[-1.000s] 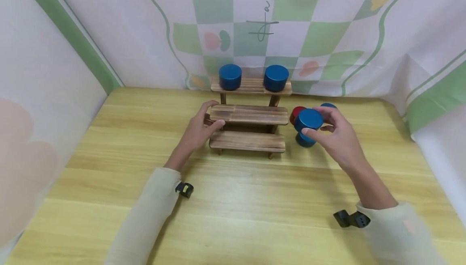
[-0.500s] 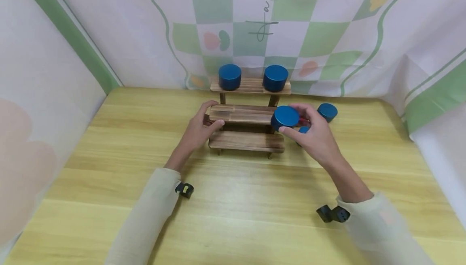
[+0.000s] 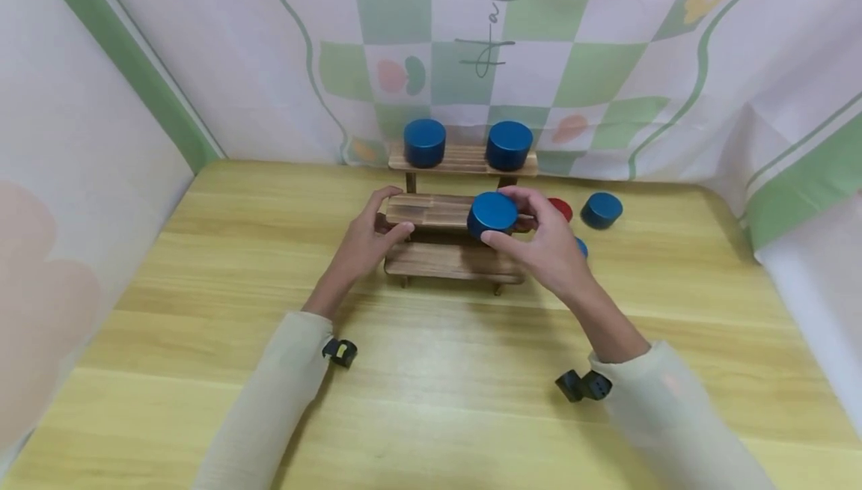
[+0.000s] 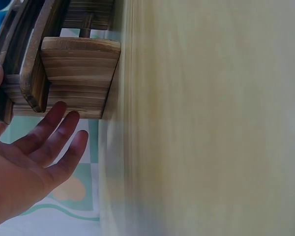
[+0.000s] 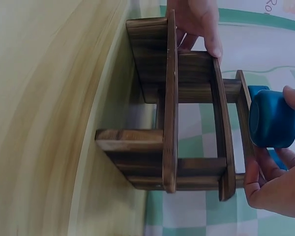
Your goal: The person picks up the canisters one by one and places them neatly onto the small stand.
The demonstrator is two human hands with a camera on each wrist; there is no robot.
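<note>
Sleeves point(image 3: 263, 400) of pale cloth lie nearest, a small dark device point(image 3: 340, 352) at each wrist, above a yellow wood-grained table point(image 3: 417, 385). Beyond them stands a brown wooden stand of three steps, its bottom tier point(image 3: 451, 261) bearing the shadow of the right hand point(image 3: 555, 250).

At the left end of the middle tier point(image 3: 427, 209), the left hand point(image 3: 364, 239) pinches the board, thumb on the front edge and forefinger at the back; the left wrist view shows its other fingers spread apart.

Over the right end of the same tier, the right hand pinches a blue cylinder point(image 3: 493, 212) between thumb and fingers. The right wrist view shows a gap between its base and that board. Its top is flat and closed, so whether it contains anything cannot be told.

Right of the stand, on the table, are a second blue cylinder point(image 3: 582, 249), mostly hidden by the hand, a partly covered red cylinder point(image 3: 560, 210), and a third blue cylinder point(image 3: 602, 210), upright.

Farther back, the top tier point(image 3: 466, 158) carries two upright blue cylinders point(image 3: 425, 143), well apart, one near each end. Behind hangs a green-and-white checked cloth point(image 3: 465, 75).
</note>
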